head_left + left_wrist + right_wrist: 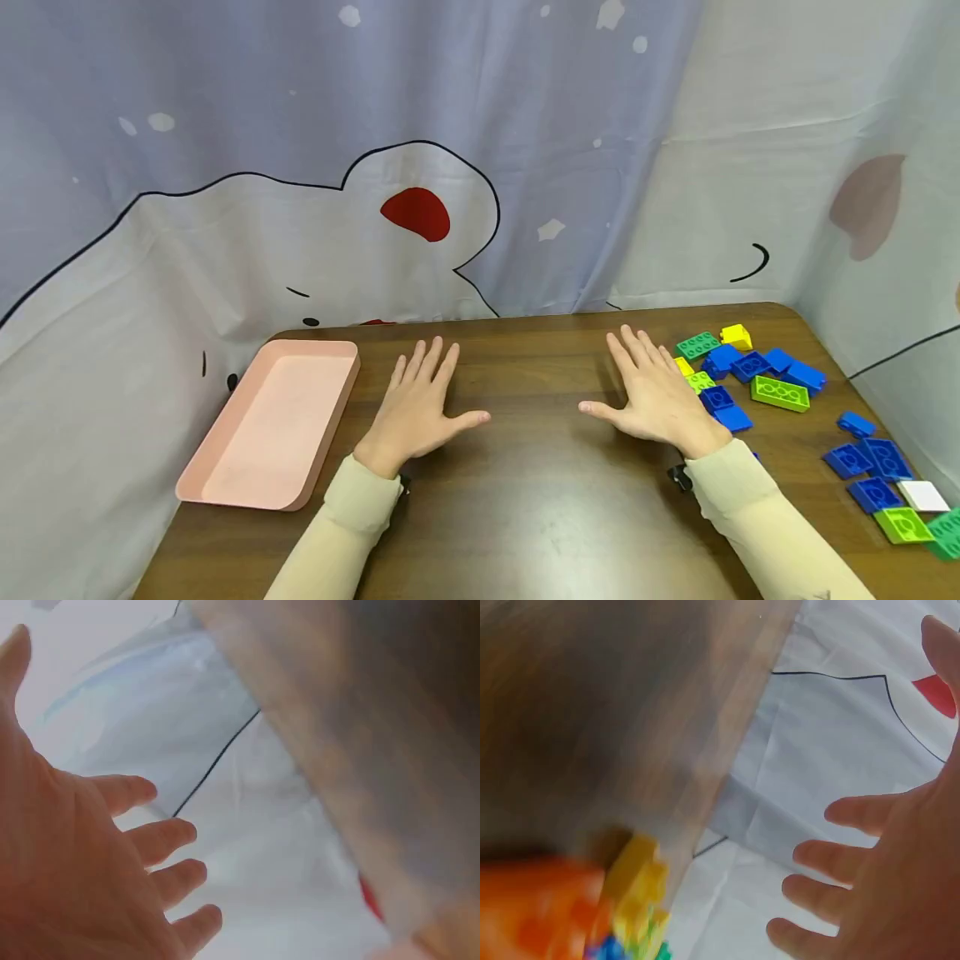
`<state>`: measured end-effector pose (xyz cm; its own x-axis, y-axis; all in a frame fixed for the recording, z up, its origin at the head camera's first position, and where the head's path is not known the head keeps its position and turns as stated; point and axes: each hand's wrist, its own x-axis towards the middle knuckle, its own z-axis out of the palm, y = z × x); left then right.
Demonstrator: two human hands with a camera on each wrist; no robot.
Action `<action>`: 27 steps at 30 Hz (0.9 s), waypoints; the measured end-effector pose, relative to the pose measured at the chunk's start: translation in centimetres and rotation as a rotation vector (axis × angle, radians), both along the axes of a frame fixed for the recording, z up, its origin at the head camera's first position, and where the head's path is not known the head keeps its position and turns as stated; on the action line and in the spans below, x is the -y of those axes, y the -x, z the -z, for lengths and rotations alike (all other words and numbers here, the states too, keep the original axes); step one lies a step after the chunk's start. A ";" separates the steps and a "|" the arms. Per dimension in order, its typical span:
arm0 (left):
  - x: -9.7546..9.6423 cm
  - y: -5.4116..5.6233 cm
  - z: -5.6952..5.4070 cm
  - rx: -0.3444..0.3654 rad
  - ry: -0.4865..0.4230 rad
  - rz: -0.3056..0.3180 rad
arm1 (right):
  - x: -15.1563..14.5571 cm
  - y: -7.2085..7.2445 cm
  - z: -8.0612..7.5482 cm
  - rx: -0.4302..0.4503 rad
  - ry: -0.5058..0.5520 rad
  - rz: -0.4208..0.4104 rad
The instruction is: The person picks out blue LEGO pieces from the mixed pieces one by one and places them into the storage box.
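Patterned cloth (540, 167) hangs behind the brown desk (525, 517). Just right of the pink tray (270, 417), the left hand's grip (420, 408) is spread and holds nothing. Farther right of the tray, the right hand's grip (660, 396) is likewise spread and bare. Toy bricks (780, 393) lie beyond it from the tray; whether it touches the nearest is hard to tell.

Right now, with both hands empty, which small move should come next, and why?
Probably move the right hand slightly rightward, toward the lime-green studded toy brick beside it: the hand is spread and holds nothing, and that brick lies close. The pink tray is nearer the left hand.
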<state>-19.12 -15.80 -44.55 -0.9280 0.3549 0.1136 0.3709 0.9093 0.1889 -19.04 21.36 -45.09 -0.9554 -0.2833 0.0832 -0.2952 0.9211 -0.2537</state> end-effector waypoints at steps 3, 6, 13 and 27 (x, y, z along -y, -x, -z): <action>2.3 -0.9 -1.5 -0.035 -0.036 -0.002 | -1.1 -1.0 -0.6 -0.026 0.018 -0.020; 5.3 -2.1 -2.8 -0.078 -0.095 -0.027 | -2.5 -2.1 -1.0 -0.074 0.029 -0.037; 11.9 -5.8 -3.7 -0.271 -0.368 -0.280 | -5.0 -4.2 -1.4 -0.142 0.048 -0.029; 21.2 -9.9 -1.3 -0.329 -0.821 -0.952 | -7.5 -6.1 -1.5 -0.181 0.041 -0.002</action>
<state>-9.20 -36.98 -43.23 -0.6626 -0.7058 0.2506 -0.2178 0.5017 0.8372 -12.97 28.83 -43.60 -0.9232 -0.2783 0.2651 -0.3414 0.9105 -0.2332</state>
